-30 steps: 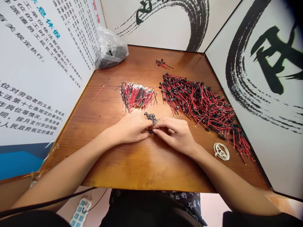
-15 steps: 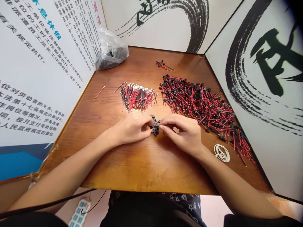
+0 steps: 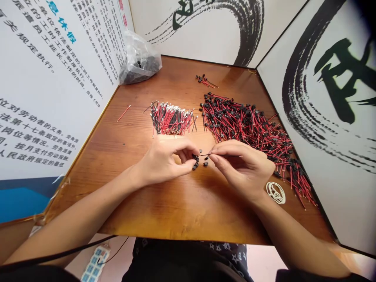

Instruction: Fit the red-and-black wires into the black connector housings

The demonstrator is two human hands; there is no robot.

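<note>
My left hand (image 3: 166, 160) pinches a small cluster of black plastic connectors (image 3: 195, 161) between thumb and fingers. My right hand (image 3: 242, 168) pinches a thin black wire (image 3: 226, 155), its tip reaching toward that cluster. A few loose connectors (image 3: 205, 164) lie between my hands on the wooden table (image 3: 152, 207). Beyond my hands is a bundle of red and black wires with bare ends (image 3: 170, 121). To its right spreads a large heap of red and black wires with black connectors (image 3: 243, 127), close to my right hand.
A small bunch of wires (image 3: 205, 81) and a single red wire (image 3: 123, 113) lie farther off. A plastic bag of black parts (image 3: 139, 62) stands in the far corner. A white coil (image 3: 276, 192) lies right. Printed panels (image 3: 44, 78) wall the table's sides.
My hands have moved apart, with the right drawing back to the right. A thin black wire now shows between its fingers. The connector cluster looks smaller, with loose pieces beside it.
</note>
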